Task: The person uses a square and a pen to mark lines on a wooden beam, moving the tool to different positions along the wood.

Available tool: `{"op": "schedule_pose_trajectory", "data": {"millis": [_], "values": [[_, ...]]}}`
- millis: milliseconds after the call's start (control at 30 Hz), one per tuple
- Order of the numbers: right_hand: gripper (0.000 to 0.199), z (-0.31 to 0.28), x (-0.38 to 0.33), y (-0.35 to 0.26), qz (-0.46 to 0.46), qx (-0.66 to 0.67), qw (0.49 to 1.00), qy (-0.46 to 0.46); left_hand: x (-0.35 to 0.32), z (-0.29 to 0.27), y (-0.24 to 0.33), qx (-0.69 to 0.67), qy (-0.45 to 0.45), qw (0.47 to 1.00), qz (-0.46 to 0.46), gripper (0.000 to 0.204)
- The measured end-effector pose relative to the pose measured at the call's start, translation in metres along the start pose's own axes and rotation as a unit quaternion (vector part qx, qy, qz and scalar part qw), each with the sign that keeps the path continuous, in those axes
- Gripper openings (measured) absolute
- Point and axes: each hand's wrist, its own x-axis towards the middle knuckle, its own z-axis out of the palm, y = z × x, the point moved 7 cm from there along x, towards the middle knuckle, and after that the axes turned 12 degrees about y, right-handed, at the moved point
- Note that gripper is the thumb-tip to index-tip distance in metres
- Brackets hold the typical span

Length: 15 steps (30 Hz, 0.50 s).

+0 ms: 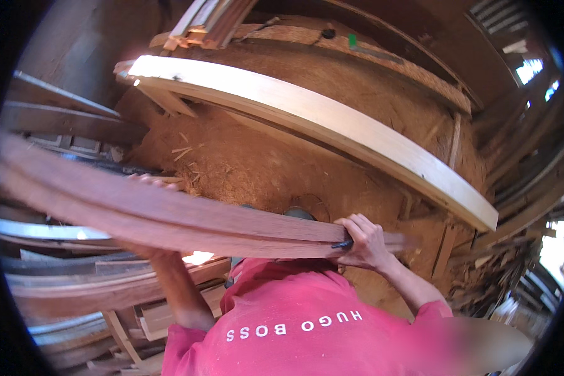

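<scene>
A long reddish-brown wooden plank (188,216) with a groove along its face stretches across in front of my body, its left end blurred. My left hand (155,182) grips it from below; its fingertips curl over the far edge while the palm is hidden under the wood. Nearer the right end, my right hand (363,241) is closed around the plank, fingers over the top. Beside its fingers a small, thin dark object (341,244) shows against the wood; its kind is unclear.
A pale, long timber beam (307,103) stands raised ahead. Behind it lies a rough wooden beam (382,56). Stacked boards (75,291) fill the left side, and a heap of timber offcuts (501,257) lies at right. Wood shavings (200,175) cover the brown floor.
</scene>
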Motion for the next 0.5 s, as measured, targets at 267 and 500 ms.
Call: {"op": "schedule_pose_trajectory", "data": {"millis": [267,500], "values": [[0.074,0.043,0.010,-0.088,-0.088,0.086,0.990,0.066,-0.012,-0.013,0.209,0.132,-0.234,0.962,-0.047,0.038],[0.070,0.121,0.039,-0.204,-0.177,0.203,0.960,0.076,-0.105,-0.027,0.361,0.224,-0.213,0.947,0.088,0.042]]}}
